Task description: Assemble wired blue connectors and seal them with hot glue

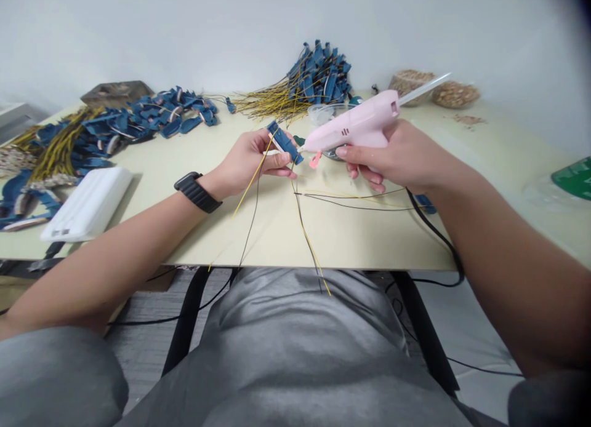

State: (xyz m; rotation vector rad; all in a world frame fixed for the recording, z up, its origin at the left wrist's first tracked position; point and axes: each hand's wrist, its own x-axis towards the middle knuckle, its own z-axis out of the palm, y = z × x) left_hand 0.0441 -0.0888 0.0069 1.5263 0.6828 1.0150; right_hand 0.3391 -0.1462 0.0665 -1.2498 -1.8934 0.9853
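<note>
Between the thumb and fingers of my left hand [252,159] is a small blue piece [285,143] with a pale edge; its exact kind is unclear. Thin yellow and black strands [302,224] hang from around it, past the table's front edge. My right hand [397,153] is wrapped round a pink hot glue gun [351,122], with a clear glue stick [425,88] jutting from its back. The gun's nozzle points left, at or very near the blue piece's lower end; contact cannot be made out. Another blue piece [425,203] lies partly behind my right forearm.
Many similar blue pieces with yellow strands are heaped at the back [323,76] and left [148,116]. A white power bank [90,202] lies at left. Bags of small tan bits [455,95] stand back right, a green-and-clear container [572,178] far right. A black cord [436,233] runs off the table.
</note>
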